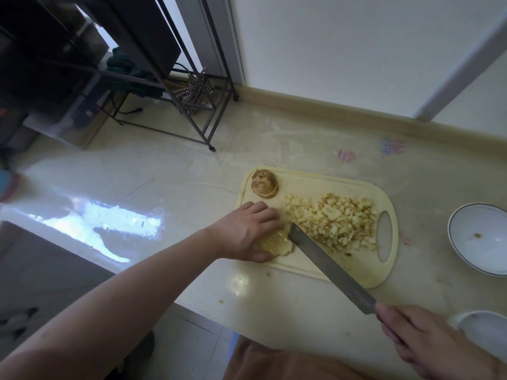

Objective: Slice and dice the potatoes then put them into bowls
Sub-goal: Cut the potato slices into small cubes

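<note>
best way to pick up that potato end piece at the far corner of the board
Grip the potato end piece across its rounded sides, coming from above: it appears to sit cut face down, dome up. It stands clear of the diced pile, with the cutting board bare beside it.

Dim daylight, glare on counter (109,223), wide-angle bending, soft edges

two bowls (478,237), one knife (329,266), one board (356,281)
</note>
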### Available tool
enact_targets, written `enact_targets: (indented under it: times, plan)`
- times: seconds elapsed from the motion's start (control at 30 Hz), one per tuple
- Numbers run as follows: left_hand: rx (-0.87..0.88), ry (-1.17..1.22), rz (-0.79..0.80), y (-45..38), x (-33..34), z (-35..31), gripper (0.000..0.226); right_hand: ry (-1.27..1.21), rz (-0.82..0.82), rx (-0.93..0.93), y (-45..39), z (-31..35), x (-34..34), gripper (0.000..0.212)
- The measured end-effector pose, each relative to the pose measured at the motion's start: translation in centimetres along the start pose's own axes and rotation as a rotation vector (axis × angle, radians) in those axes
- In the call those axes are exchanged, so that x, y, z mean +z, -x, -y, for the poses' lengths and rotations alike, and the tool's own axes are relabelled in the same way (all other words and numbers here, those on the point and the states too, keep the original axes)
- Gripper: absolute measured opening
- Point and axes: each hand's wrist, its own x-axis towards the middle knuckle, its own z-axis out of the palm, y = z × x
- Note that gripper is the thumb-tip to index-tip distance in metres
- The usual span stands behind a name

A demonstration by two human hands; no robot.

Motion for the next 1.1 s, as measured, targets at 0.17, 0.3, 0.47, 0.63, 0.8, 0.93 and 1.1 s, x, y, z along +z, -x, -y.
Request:
enact_targets:
  times: [0.17,0.3,0.47,0.63,0.8,0.93,1.1]
  plan:
    - [-0.055,-0.067,-0.128,0.6,1.7,-0.9,0.069,0.038,-0.059,-0.049,0.0,0.5,0.8,0.052]
    - [-0.123,-0.127,-0.203,0.9,2.4,-1.5,0.069,0.024,-0.099,-0.080,-0.6,1.1,2.6,0.053]
    - [-0.395,-0.113,-0.301,2.0,3.8,-3.3,0.067,0.044,-0.146,-0.145,-2.3,2.2,4.9,0.052]
    - [-0.539,-0.048,-0.411,2.5,5.2,-5.2,0.064,0.037,-0.185,-0.226,-3.9,2.7,7.3,0.065]
    - [-0.520,-0.012,-0.480,2.5,5.3,-5.2,0.067,0.083,-0.183,-0.254,-4.6,2.9,8.5,0.081]
    - [-0.520,-0.011,-0.489,2.4,5.3,-5.2,0.067,0.029,-0.156,-0.217,-4.2,3.6,8.1,0.070]
    - [-0.595,-0.041,-0.505,1.7,5.0,-5.8,0.067,-0.019,-0.112,-0.184,-4.4,4.5,7.5,0.058]
